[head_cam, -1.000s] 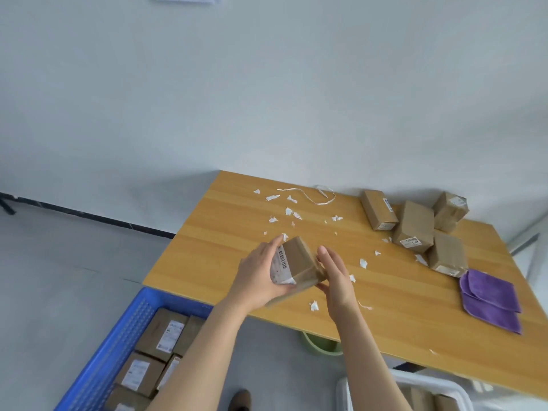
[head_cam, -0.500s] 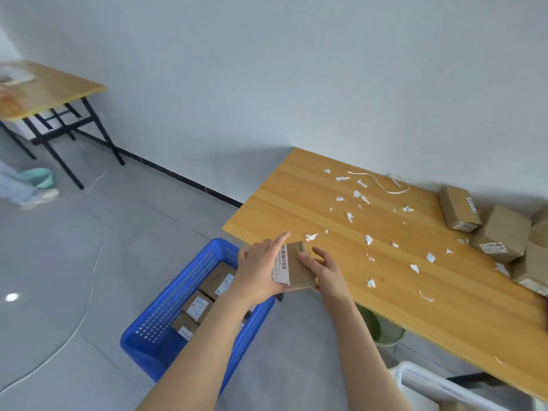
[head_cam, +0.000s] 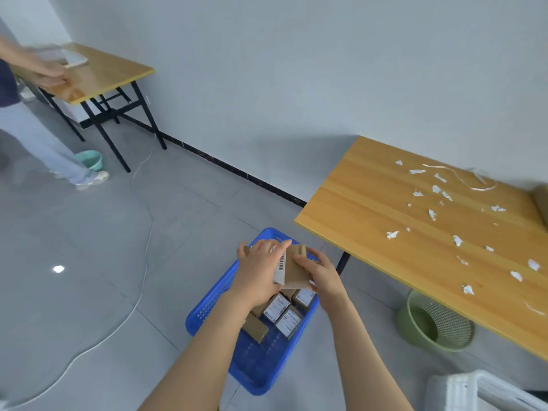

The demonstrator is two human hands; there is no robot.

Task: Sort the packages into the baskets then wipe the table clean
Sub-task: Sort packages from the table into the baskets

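Now both hands grip one cardboard pkg (head_cam: 293, 266): left hand (head_cam: 261, 269) w/ right hand (head_cam: 321, 274) opposite, blue basket (head_cam: 261, 363) right below.

Two bare forearms come in from the lower edge, uncovered along all their visible length. The left hand (head_cam: 261, 271) and the right hand (head_cam: 323, 274) are likewise bare, with slim fingers.

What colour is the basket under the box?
Bright blue. The basket shows best in the head view, on the floor beneath the box.
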